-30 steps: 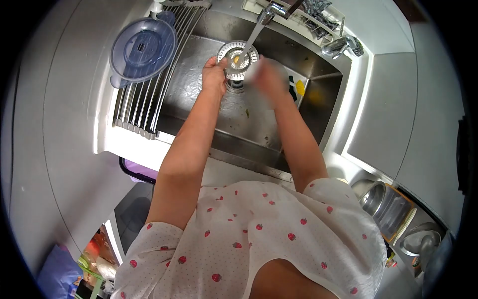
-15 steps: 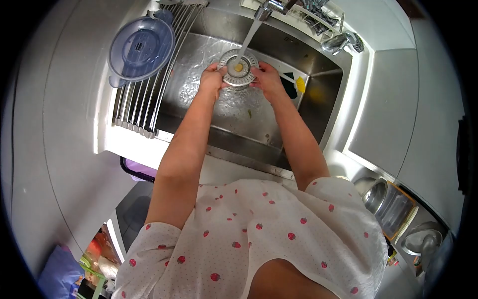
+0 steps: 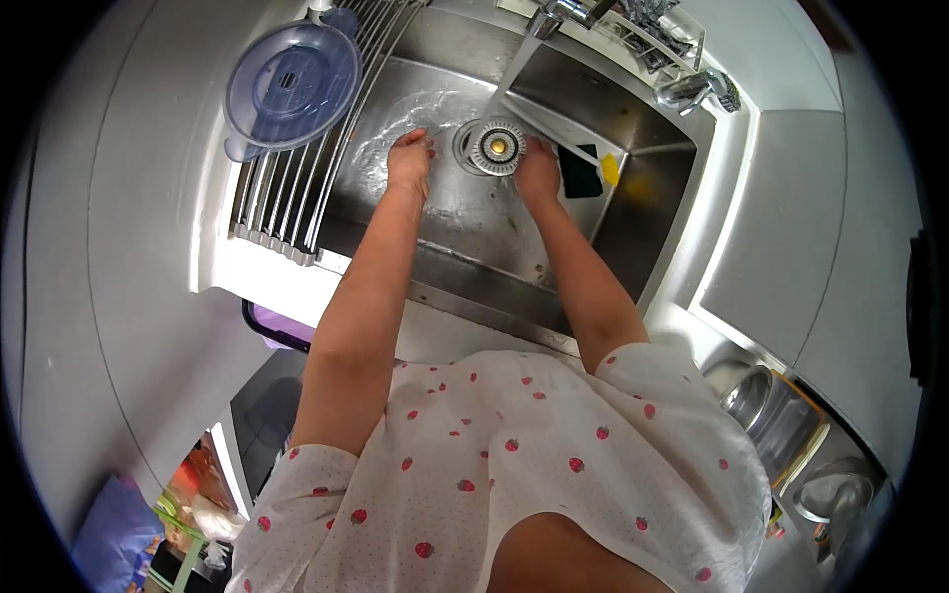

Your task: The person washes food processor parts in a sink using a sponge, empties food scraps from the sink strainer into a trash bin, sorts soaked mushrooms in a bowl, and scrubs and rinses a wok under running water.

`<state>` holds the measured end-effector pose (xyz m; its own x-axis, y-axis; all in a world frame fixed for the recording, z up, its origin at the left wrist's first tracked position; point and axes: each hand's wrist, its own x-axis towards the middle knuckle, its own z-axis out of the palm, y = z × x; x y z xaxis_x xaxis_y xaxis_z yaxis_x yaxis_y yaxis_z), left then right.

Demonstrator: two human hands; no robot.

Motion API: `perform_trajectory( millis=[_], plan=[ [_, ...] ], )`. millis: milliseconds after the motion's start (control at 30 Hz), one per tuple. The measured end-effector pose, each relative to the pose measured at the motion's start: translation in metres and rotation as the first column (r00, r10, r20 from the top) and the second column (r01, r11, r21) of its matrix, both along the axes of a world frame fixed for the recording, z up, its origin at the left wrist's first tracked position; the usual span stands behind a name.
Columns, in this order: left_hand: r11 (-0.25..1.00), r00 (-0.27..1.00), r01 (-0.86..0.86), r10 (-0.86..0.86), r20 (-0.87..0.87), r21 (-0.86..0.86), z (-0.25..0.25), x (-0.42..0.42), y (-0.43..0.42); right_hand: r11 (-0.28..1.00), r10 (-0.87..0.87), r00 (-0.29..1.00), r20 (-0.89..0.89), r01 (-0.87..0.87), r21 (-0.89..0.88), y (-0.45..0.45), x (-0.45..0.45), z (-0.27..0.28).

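Observation:
A round metal sink strainer [image 3: 497, 148] is gripped at its right edge by my right hand [image 3: 538, 171], whose fingers are partly hidden behind it. Its visible face has slots around the rim, a dark ring and a brass-coloured centre. Just behind its left side shows the drain opening [image 3: 465, 148] in the sink floor. My left hand [image 3: 409, 161] hovers over the sink to the left of the drain, fingers loosely bent and holding nothing. From the tap [image 3: 550, 18] a stream of water [image 3: 512, 71] runs down near the strainer.
The steel sink [image 3: 474, 222] has wet walls around both hands. A dark green scouring pad [image 3: 580, 172] and a yellow piece [image 3: 610, 170] lie at its right. On the left, a roll-up drying rack [image 3: 287, 203] carries a bluish clear lid [image 3: 294, 85].
My left hand has let go of the strainer and moved left. The strainer, now in my right hand alone, shows a different-looking face, and the drain opening has come into view.

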<state>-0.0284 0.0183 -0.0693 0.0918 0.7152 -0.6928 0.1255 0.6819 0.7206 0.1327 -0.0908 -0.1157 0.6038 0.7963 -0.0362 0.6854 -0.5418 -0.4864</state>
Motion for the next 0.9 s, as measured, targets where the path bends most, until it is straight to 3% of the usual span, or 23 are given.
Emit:
perform_trajectory(
  millis=[33,100,200,433,500,800,900],
  plan=[
    [1.0,1.0,-0.011,0.011,0.008,0.004,0.001,-0.001,-0.001,1.0,0.004,1.0,-0.001,-0.004,-0.001,-0.001,-0.003,-0.001],
    [1.0,1.0,-0.019,0.019,0.009,-0.008,0.005,-0.002,-0.003,0.965,0.261,0.965,0.024,-0.261,-0.036,-0.004,-0.009,-0.006],
    [1.0,1.0,-0.017,0.018,0.015,-0.02,0.011,-0.001,-0.005,0.932,0.34,0.938,0.061,-0.328,-0.151,-0.007,-0.025,-0.014],
    [0.999,0.999,-0.023,0.024,0.034,-0.032,0.021,-0.01,-0.003,0.945,0.276,0.961,-0.027,-0.277,-0.175,0.022,-0.025,-0.014],
    [0.999,0.998,-0.033,0.035,0.044,-0.041,0.021,-0.013,-0.002,0.873,0.372,0.926,-0.059,-0.371,-0.315,0.027,-0.022,-0.016],
    [0.997,0.997,-0.052,0.055,0.057,-0.061,0.018,-0.013,-0.005,0.952,0.251,0.963,-0.098,-0.264,-0.156,0.029,-0.019,-0.027],
    [0.997,0.997,-0.048,0.052,0.061,-0.063,0.022,-0.013,-0.005,0.908,0.335,0.942,-0.022,-0.329,-0.258,0.039,-0.015,-0.03]
  ],
)
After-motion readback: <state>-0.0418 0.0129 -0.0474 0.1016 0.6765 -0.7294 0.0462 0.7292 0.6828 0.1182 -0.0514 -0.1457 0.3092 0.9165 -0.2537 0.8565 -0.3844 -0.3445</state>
